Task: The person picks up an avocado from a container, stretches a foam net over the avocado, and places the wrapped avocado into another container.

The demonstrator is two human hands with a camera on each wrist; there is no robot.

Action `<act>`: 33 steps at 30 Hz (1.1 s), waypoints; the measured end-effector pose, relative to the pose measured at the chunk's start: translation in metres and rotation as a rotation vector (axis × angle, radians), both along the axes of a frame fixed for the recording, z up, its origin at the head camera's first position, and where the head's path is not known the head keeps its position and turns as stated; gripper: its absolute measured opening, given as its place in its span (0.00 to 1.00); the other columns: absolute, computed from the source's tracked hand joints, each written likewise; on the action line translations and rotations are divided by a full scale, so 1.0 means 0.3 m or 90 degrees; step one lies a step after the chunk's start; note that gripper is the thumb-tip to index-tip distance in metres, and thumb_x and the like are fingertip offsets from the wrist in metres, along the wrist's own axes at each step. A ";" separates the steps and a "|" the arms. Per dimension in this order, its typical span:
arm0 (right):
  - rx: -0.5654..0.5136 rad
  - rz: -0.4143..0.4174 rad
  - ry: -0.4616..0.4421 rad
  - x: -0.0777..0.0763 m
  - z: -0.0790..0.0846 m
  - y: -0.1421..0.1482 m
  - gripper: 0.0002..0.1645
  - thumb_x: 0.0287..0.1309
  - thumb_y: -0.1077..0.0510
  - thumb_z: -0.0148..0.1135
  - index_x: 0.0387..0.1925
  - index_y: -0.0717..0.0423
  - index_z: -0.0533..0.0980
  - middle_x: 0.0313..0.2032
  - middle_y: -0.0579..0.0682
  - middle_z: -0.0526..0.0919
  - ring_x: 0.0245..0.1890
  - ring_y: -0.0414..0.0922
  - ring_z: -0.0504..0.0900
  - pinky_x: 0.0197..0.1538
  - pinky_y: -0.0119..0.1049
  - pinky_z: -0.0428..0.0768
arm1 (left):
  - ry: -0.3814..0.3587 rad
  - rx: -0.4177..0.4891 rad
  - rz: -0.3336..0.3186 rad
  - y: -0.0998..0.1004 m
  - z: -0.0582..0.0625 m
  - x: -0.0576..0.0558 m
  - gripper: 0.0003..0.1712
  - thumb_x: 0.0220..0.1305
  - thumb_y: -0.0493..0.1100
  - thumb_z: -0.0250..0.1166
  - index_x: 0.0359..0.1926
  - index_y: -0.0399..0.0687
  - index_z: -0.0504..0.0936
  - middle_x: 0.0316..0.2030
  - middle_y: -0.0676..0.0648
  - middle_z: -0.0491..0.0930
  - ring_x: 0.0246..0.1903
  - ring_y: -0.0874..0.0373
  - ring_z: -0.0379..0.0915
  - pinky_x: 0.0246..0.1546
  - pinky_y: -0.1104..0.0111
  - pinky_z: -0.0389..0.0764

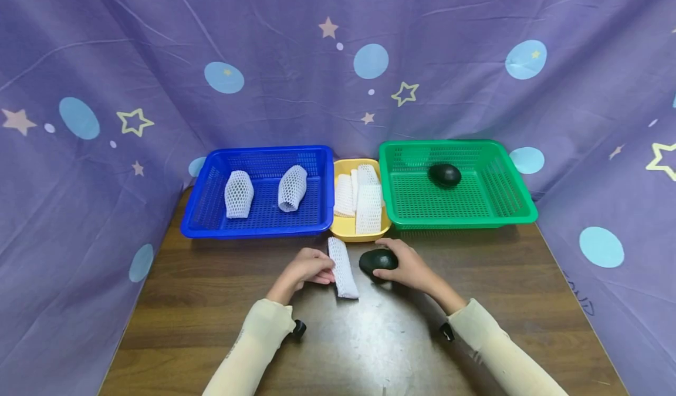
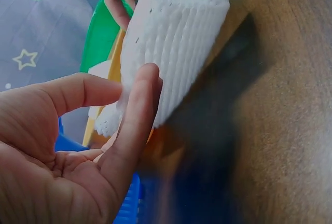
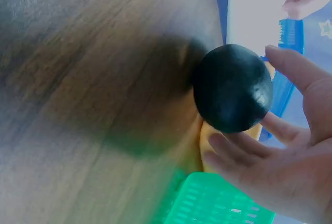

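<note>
Left hand [image 1: 308, 267] pinched a net [image 1: 343, 270], right hand [image 1: 409, 266] held an avocado [image 1: 378, 264]

At the left, on the wooden table [image 1: 174, 325], stood the blue basket [image 1: 253, 233]. Inside it were two bulging nets, both white; the first net [image 1: 239, 194] was near the left wall, and the second net [image 1: 293, 188] was nearer to the right wall, well apart from the first. What was inside these nets, I could not tell.

In front of the blue basket's right end was the left hand. Its fingers were narrow: thumb and fingers pinched the left edge of the white net, which was long and slanted, with its far end close to the yellow tray [image 1: 344, 227]. Whether this net touched the table, I could not tell.

The yellow tray stood in the middle, between the two baskets. In it lay several white nets [image 1: 368, 199], and the one on the right was the longest.

Just to the right of the pinched net was the dark avocado, with a small gap between them. The fingers of the right hand were curved around it, the thumb on the near side and the other fingers on the far side, so they held it.

Behind the right hand stood the green basket [image 1: 465, 222]. One more avocado [image 1: 445, 175] lay there, near the back wall. A purple curtain [image 1: 285, 20] with stars hung behind everything.
</note>
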State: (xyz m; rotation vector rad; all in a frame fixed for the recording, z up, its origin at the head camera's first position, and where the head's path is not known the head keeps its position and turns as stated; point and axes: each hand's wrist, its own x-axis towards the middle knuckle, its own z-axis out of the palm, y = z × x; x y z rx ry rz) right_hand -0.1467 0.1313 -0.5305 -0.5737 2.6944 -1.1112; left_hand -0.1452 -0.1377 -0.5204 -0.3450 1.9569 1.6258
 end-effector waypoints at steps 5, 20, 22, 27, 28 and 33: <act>-0.010 -0.024 0.144 0.033 0.031 -0.032 0.32 0.53 0.51 0.78 0.58 0.57 0.78 0.58 0.55 0.81 0.60 0.53 0.78 0.63 0.52 0.79 | 0.010 0.009 -0.008 -0.013 0.015 0.001 0.06 0.63 0.33 0.61 0.39 0.32 0.78 0.20 0.47 0.81 0.20 0.63 0.81 0.24 0.74 0.85; -0.092 0.186 0.176 0.119 0.014 -0.156 0.32 0.49 0.65 0.78 0.57 0.57 0.78 0.53 0.52 0.84 0.54 0.46 0.82 0.59 0.43 0.83 | -0.009 0.011 -0.024 0.002 0.027 0.001 0.08 0.67 0.37 0.59 0.38 0.33 0.80 0.18 0.50 0.82 0.18 0.65 0.80 0.22 0.76 0.84; -0.103 0.169 0.157 0.122 0.007 -0.162 0.29 0.52 0.68 0.75 0.57 0.59 0.78 0.52 0.54 0.84 0.52 0.48 0.84 0.56 0.43 0.85 | -0.008 0.013 -0.025 0.006 0.026 0.002 0.09 0.68 0.38 0.59 0.38 0.34 0.80 0.18 0.50 0.82 0.18 0.66 0.80 0.23 0.76 0.84; -0.152 0.105 0.134 0.119 0.002 -0.175 0.18 0.57 0.71 0.68 0.51 0.64 0.81 0.45 0.57 0.87 0.40 0.49 0.88 0.44 0.38 0.89 | 0.005 0.001 -0.044 0.015 0.026 0.017 0.14 0.70 0.45 0.63 0.32 0.38 0.82 0.19 0.51 0.82 0.18 0.66 0.79 0.24 0.75 0.85; -0.153 0.088 0.135 0.117 0.003 -0.177 0.16 0.57 0.70 0.68 0.49 0.63 0.82 0.43 0.57 0.88 0.37 0.47 0.88 0.41 0.36 0.89 | 0.012 -0.007 -0.060 0.019 0.029 0.023 0.15 0.69 0.47 0.64 0.31 0.39 0.82 0.20 0.51 0.82 0.19 0.67 0.79 0.25 0.75 0.85; -0.156 0.010 0.113 0.107 0.014 -0.185 0.09 0.59 0.70 0.68 0.42 0.62 0.84 0.33 0.53 0.90 0.29 0.39 0.87 0.35 0.27 0.86 | 0.089 -0.034 -0.141 0.048 0.056 0.051 0.14 0.60 0.45 0.74 0.28 0.43 0.79 0.22 0.51 0.80 0.22 0.62 0.77 0.27 0.67 0.85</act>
